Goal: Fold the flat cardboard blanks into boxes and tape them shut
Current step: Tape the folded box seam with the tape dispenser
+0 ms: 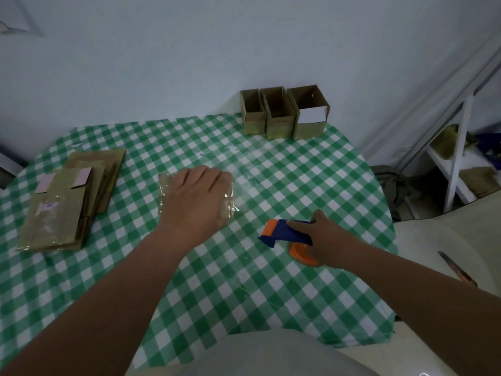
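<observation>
My left hand (196, 196) lies on top of a small taped cardboard box (166, 189) in the middle of the table, its fingers curled over the far side. Most of that box is hidden under the hand; glossy tape shows at its edges. My right hand (324, 237) grips a blue and orange tape dispenser (284, 233) that sits on the tablecloth to the right of the box. A stack of flat cardboard blanks (67, 202) lies at the left of the table.
Three open-topped cardboard boxes (283, 112) stand in a row at the table's far edge by the wall. The green checked tablecloth (244, 289) covers the table. A white shelf unit (458, 169) stands to the right. A knife (456, 268) lies at the right.
</observation>
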